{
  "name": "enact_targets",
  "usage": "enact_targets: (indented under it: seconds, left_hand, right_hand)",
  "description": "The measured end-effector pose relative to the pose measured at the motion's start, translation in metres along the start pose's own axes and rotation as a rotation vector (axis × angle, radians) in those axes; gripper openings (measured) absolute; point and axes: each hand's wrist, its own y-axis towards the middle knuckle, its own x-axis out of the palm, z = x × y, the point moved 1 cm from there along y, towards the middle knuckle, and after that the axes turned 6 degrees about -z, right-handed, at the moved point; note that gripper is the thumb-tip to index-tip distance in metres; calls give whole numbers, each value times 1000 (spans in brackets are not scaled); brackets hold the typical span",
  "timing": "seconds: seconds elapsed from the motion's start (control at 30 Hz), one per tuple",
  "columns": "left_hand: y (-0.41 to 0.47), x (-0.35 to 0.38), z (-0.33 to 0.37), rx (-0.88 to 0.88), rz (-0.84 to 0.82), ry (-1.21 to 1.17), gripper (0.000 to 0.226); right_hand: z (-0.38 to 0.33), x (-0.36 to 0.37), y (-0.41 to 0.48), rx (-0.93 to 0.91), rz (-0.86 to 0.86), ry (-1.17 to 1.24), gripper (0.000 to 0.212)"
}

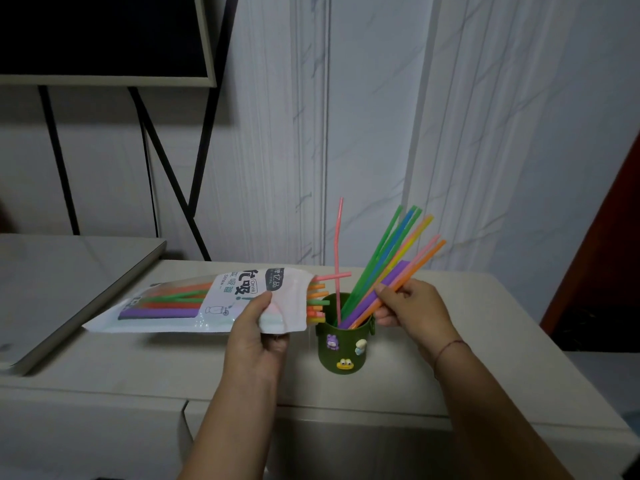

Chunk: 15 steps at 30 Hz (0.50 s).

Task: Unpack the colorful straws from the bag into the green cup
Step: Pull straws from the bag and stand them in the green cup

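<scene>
A dark green cup [343, 348] with small cartoon stickers stands on the pale counter. My left hand [258, 329] grips the white straw bag [194, 301] near its open end, holding it level just left of the cup; several straw tips [317, 299] stick out of the bag toward the rim. My right hand [410, 306] holds a fan of colorful straws [394, 258] whose lower ends sit inside the cup and whose tops lean up to the right. A bent pink straw [337, 258] stands upright in the cup.
A grey slab-like lid [69, 285] lies at the left of the counter [485, 334]. Behind it stands a dark screen [104, 36] on black legs against a white marbled wall. A dark red panel [609, 244] borders the right side.
</scene>
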Motion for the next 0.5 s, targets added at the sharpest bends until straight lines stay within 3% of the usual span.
enact_targets:
  seconds: [0.2, 0.43, 0.5]
  left_hand:
    - [0, 0, 1, 32, -37, 40, 29]
    - [-2, 2, -1, 123, -101, 183, 38]
    - [-5, 4, -2, 158, -137, 241, 39]
  right_hand:
    - [-13, -10, -21, 159, -171, 44, 35]
    - [-27, 27, -32, 165, -342, 268, 26]
    - [-25, 38, -30, 229, -323, 474, 33]
